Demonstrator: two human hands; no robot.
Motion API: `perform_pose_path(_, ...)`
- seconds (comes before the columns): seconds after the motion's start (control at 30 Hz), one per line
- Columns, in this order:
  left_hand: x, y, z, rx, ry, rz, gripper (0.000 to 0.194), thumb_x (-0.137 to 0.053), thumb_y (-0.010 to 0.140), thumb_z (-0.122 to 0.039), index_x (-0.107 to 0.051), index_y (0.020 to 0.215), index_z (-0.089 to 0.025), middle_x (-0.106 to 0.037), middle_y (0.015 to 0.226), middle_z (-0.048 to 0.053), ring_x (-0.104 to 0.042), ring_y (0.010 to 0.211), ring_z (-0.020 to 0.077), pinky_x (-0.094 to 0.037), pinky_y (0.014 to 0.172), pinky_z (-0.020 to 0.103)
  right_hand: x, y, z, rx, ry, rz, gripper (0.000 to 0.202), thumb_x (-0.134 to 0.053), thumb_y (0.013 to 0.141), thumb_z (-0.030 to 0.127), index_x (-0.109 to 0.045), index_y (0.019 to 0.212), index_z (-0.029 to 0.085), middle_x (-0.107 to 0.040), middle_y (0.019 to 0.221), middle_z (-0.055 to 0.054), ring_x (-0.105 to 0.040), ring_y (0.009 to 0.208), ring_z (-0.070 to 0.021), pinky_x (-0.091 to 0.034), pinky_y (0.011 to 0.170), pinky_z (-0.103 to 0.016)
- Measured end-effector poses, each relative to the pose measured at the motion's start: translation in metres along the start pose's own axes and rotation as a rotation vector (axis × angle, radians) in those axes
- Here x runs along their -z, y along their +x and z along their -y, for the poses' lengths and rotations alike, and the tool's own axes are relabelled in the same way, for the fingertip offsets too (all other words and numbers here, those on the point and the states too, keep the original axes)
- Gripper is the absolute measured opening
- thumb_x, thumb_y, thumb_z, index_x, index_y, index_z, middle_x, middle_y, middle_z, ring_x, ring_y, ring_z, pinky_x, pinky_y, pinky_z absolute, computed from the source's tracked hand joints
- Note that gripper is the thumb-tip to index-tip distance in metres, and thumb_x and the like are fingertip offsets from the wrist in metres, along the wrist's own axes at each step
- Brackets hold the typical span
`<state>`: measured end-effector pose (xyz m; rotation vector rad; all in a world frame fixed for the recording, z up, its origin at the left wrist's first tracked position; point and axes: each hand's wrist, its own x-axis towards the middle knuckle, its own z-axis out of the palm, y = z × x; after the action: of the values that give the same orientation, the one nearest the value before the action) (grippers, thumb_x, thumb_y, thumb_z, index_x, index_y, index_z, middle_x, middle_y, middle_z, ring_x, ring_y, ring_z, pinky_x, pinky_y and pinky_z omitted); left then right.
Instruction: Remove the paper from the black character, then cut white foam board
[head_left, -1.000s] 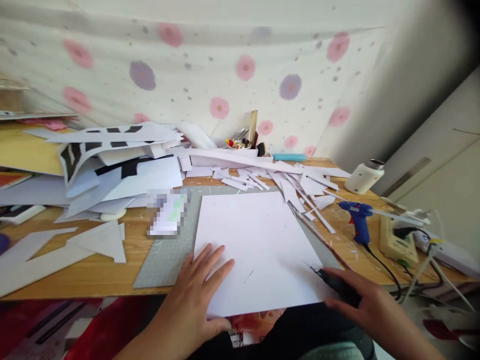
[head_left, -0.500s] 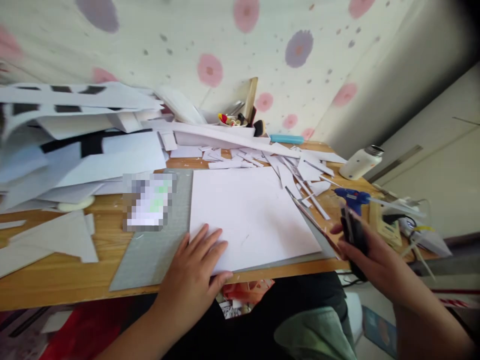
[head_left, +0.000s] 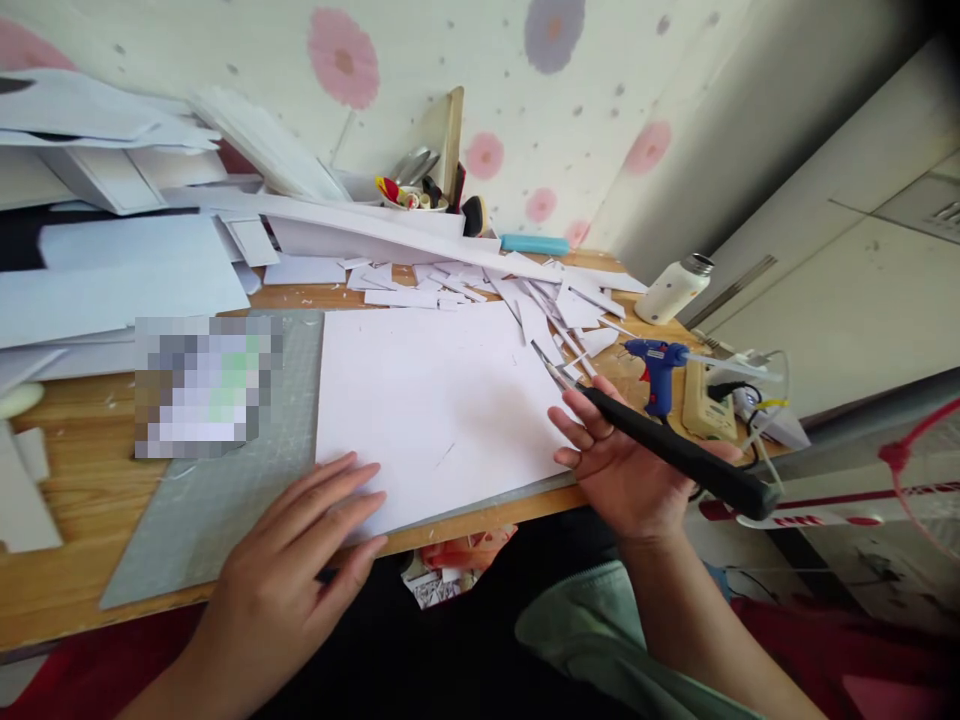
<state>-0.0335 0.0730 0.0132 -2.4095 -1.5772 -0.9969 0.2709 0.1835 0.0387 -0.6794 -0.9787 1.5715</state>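
A white sheet of board lies on the grey cutting mat at the table's front edge. My left hand rests over its near left corner, fingers stretched out and holding nothing. To the right, my right hand is turned palm up. Across that palm lies a black-handled craft knife, held loosely, its thin metal blade pointing up and left over the board's right side. A short dark mark shows on the board near its middle.
Paper scraps cover the table's back and right. A blue glue gun stands beside a power strip, and a white bottle is behind them. A blurred-out phone-like object lies at left near stacked white sheets.
My right hand has turned palm up, and the knife has swung to point up-left toward the board. My left hand still rests at the board's corner. The view has shifted rightward and down.
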Motion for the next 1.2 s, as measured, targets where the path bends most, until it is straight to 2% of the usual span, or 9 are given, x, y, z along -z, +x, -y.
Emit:
perform_pose_path(0.13, 0.019, -0.012, 0.016, 0.101, 0.075, 0.008, 0.027, -0.057, 0.089, -0.031, -0.06, 0.115, -0.023, -0.06, 0.129, 0.007, -0.057, 0.118, 0.0241, -0.045, 0.104, 0.042, 0.016, -0.008, -0.003, 0.078, -0.042, 0.011, 0.09, -0.048, 0.062, 0.091, -0.053, 0.131, 0.034, -0.061, 0.133, -0.008, -0.056, 0.123, -0.0332, -0.053, 0.083, -0.045)
perform_pose_path(0.23, 0.027, -0.018, 0.024, 0.067, 0.127, 0.059, 0.035, -0.058, 0.089, -0.039, -0.058, 0.12, -0.024, -0.06, 0.131, 0.008, -0.057, 0.119, 0.0261, -0.041, 0.108, 0.047, 0.026, -0.015, -0.011, 0.126, -0.149, 0.086, 0.1, -0.052, 0.056, 0.092, -0.044, 0.139, 0.036, -0.059, 0.136, -0.008, -0.054, 0.124, -0.0334, -0.049, 0.09, -0.048)
perform_pose_path(0.4, 0.022, -0.023, 0.024, 0.022, 0.146, 0.095, 0.037, -0.061, 0.087, -0.038, -0.058, 0.122, -0.024, -0.061, 0.132, 0.009, -0.059, 0.119, 0.0266, -0.038, 0.111, 0.051, 0.032, -0.022, -0.016, 0.15, -0.206, 0.22, 0.115, -0.062, 0.046, 0.09, -0.035, 0.144, 0.035, -0.058, 0.137, -0.01, -0.053, 0.127, -0.0339, -0.041, 0.104, -0.05)
perform_pose_path(0.57, 0.018, -0.029, 0.025, -0.01, 0.156, 0.067, 0.039, -0.063, 0.086, -0.037, -0.06, 0.121, -0.02, -0.062, 0.131, 0.01, -0.061, 0.119, 0.0259, -0.043, 0.109, 0.046, 0.033, -0.031, -0.011, 0.106, -0.388, 0.269, 0.124, -0.081, 0.036, 0.074, -0.031, 0.143, 0.036, -0.057, 0.138, -0.014, -0.052, 0.128, -0.036, -0.037, 0.108, -0.052)
perform_pose_path(0.67, 0.019, -0.031, 0.023, -0.025, 0.189, 0.039, 0.033, -0.062, 0.088, -0.032, -0.061, 0.119, -0.021, -0.066, 0.127, 0.009, -0.063, 0.116, 0.0235, -0.046, 0.106, 0.044, 0.033, -0.037, -0.014, 0.084, -0.468, 0.246, 0.12, -0.085, 0.041, 0.067, -0.029, 0.141, 0.033, -0.057, 0.137, -0.018, -0.052, 0.128, -0.0372, -0.036, 0.109, -0.054)
perform_pose_path(0.77, 0.02, -0.028, 0.02, -0.03, 0.228, 0.02, 0.028, -0.059, 0.089, -0.028, -0.062, 0.117, -0.021, -0.068, 0.124, 0.008, -0.064, 0.114, 0.0223, -0.05, 0.103, 0.043, 0.03, -0.041, -0.02, 0.064, -0.573, 0.183, 0.096, -0.086, 0.061, 0.051, -0.031, 0.139, 0.033, -0.057, 0.138, -0.016, -0.051, 0.129, -0.0344, -0.032, 0.112, -0.056)
perform_pose_path(0.87, 0.019, -0.024, 0.018, -0.012, 0.248, -0.007, 0.024, -0.057, 0.091, -0.025, -0.063, 0.114, -0.022, -0.069, 0.122, 0.008, -0.066, 0.111, 0.0218, -0.052, 0.099, 0.043, 0.024, -0.042, -0.027, 0.126, -0.669, 0.029, 0.063, -0.078, 0.076, 0.038, -0.042, 0.127, 0.035, -0.068, 0.123, -0.008, -0.062, 0.117, -0.0303, -0.041, 0.106, -0.054)
perform_pose_path(1.0, 0.018, -0.023, 0.017, 0.016, 0.224, -0.056, 0.019, -0.057, 0.09, -0.025, -0.065, 0.107, -0.021, -0.07, 0.118, 0.008, -0.065, 0.11, 0.0225, -0.053, 0.097, 0.043, 0.011, -0.042, -0.033, 0.275, -0.748, -0.084, 0.046, -0.078, 0.074, 0.031, -0.055, 0.114, 0.031, -0.076, 0.092, -0.003, -0.073, 0.085, -0.0272, -0.057, 0.081, -0.043)
perform_pose_path(1.2, 0.018, -0.03, 0.012, 0.028, 0.193, -0.114, 0.023, -0.064, 0.084, -0.016, -0.064, 0.106, -0.02, -0.07, 0.104, 0.007, -0.065, 0.101, 0.0204, -0.053, 0.092, 0.037, -0.025, -0.03, -0.046, 0.459, -0.482, -0.09, 0.046, -0.074, 0.073, 0.053, -0.064, 0.107, 0.024, -0.054, 0.052, 0.005, -0.054, 0.046, -0.0167, -0.054, 0.061, -0.039)
